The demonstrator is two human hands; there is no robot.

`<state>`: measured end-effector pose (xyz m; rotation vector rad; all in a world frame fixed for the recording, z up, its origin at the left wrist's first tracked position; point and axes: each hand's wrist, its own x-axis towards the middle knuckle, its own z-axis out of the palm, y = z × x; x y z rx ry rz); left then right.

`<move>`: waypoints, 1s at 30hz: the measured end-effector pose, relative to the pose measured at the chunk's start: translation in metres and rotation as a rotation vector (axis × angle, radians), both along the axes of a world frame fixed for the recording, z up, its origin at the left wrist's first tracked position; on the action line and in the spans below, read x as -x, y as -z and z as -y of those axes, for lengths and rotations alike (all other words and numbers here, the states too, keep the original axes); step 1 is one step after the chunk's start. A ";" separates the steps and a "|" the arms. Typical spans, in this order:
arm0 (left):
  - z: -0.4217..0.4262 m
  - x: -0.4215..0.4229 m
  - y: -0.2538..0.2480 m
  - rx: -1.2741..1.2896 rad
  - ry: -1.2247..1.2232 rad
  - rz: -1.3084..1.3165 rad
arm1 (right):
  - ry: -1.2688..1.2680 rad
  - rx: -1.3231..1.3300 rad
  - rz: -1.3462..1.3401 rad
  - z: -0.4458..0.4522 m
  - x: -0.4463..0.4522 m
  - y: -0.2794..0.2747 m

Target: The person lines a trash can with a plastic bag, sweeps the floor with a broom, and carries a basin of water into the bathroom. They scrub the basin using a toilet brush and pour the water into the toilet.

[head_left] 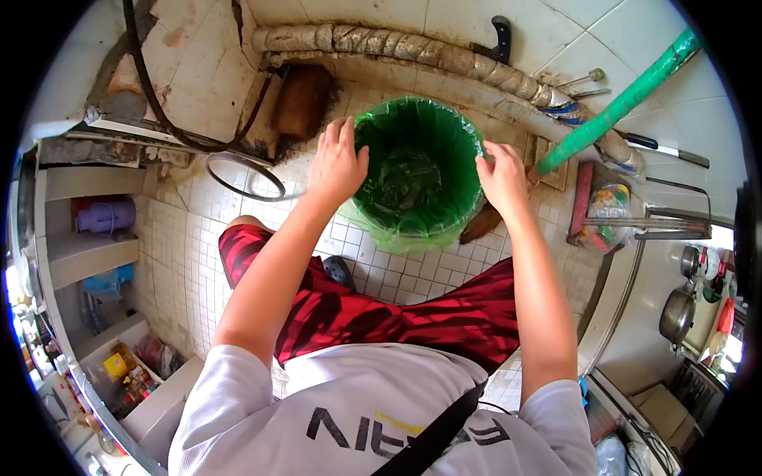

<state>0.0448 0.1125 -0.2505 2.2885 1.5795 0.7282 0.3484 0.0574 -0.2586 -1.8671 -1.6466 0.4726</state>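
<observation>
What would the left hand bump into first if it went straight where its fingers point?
Probably the wrapped pipe along the wall, beyond the left hand, though depth is hard to judge here.

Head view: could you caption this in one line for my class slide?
Left hand and right hand at opposite edges of an open green plastic bag over a tiled floor.

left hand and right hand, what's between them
In the head view, a round, open green-lined bin lies between the left hand and the right hand, which are at opposite sides of its rim.
</observation>
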 end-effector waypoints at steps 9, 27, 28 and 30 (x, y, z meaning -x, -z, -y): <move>-0.019 0.009 0.059 0.578 -0.167 0.641 | 0.100 -0.025 -0.012 -0.013 0.002 0.032; 0.051 0.020 0.015 0.809 -0.379 0.393 | 0.407 0.570 -0.774 0.077 0.045 0.004; 0.049 0.019 0.015 0.810 -0.371 0.399 | 0.424 0.544 -0.775 0.075 0.043 0.008; 0.051 0.012 0.024 0.718 -0.355 0.477 | 0.451 0.524 -0.713 0.070 0.042 0.011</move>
